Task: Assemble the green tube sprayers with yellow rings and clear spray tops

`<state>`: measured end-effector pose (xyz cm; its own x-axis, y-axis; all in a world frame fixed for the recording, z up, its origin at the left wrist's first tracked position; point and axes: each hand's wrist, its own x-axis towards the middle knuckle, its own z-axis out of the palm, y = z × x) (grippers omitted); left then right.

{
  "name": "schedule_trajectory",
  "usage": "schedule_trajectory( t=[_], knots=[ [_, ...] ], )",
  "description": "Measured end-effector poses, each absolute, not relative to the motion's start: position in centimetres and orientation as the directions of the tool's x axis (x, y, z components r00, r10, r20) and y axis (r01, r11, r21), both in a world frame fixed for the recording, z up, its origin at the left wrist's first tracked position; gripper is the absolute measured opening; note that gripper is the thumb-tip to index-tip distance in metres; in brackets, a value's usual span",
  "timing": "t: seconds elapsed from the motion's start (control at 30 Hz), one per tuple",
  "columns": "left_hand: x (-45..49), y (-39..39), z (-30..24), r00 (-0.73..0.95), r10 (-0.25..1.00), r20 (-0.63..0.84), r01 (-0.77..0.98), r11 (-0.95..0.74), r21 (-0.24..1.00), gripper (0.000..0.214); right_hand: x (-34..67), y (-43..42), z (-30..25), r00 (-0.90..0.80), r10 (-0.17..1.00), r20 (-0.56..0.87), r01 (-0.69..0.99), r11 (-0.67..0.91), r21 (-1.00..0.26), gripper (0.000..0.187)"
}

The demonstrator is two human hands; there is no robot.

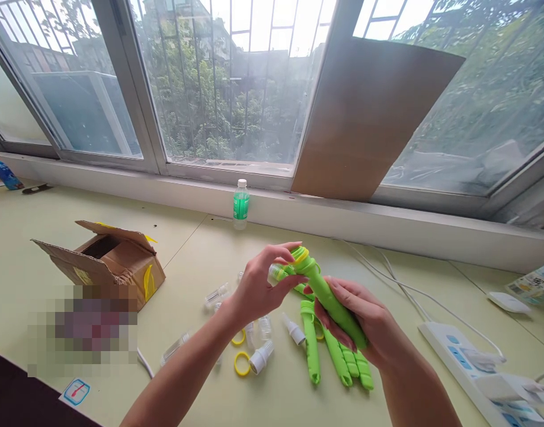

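Note:
My right hand (358, 311) is wrapped around a bright green plastic tube (334, 305), tilted with its open end up and to the left. A yellow ring (301, 256) sits around that end. My left hand (267, 276) pinches at the ring, fingers above and thumb below. Under my hands, several similar green tubes (311, 344) lie on the table (174, 391). To their left are white tapered nozzles (262, 357), clear plastic pieces (217, 294) and loose yellow rings (242, 364). My left forearm hides part of this group.
An open cardboard box (121, 255) stands at the left, beside a pixelated patch. A bottle with a green label (241, 204) stands by the window sill. At the right lie a white power strip (463, 362) with plugs, and cables (414, 284).

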<state>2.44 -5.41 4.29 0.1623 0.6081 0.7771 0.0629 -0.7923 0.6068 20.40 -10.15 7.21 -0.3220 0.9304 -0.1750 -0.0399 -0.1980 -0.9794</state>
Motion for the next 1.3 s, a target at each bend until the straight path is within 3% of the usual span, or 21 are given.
schedule_trajectory(
  t=[0.13, 0.3, 0.43, 0.67, 0.93, 1.3],
  knots=[
    [2.7, -5.2, 3.8, 0.115, 0.621, 0.775, 0.065, -0.783, 0.618, 0.021, 20.0, -10.1, 6.9, -0.253, 0.963, -0.096, 0.044, -0.087, -0.995, 0.044],
    [2.8, -5.0, 3.2, 0.067, 0.602, 0.796, 0.151, -0.794, 0.588, 0.020, 19.5, -10.1, 6.2, 0.019, 0.991, 0.134, 0.386, 0.117, -0.915, 0.042],
    [2.6, -5.0, 3.5, 0.063, 0.620, 0.782, 0.139, -0.782, 0.608, 0.023, 19.4, -10.2, 6.0, 0.021, 0.970, 0.244, 0.489, 0.203, -0.848, 0.040],
    [1.9, -4.8, 4.0, 0.226, 0.614, 0.756, 0.151, -0.789, 0.595, 0.039, 19.6, -10.2, 6.4, -0.075, 0.991, 0.106, 0.347, 0.126, -0.929, 0.045],
    [1.5, -4.8, 3.9, 0.200, 0.522, 0.830, 0.219, -0.849, 0.481, 0.018, 19.6, -10.2, 6.6, -0.124, 0.992, 0.026, 0.178, 0.048, -0.983, 0.046],
    [1.3, -5.3, 4.3, 0.223, 0.557, 0.800, 0.193, -0.830, 0.523, 0.020, 19.9, -10.0, 6.7, -0.213, 0.974, -0.075, 0.045, -0.067, -0.997, 0.042]
  ],
)
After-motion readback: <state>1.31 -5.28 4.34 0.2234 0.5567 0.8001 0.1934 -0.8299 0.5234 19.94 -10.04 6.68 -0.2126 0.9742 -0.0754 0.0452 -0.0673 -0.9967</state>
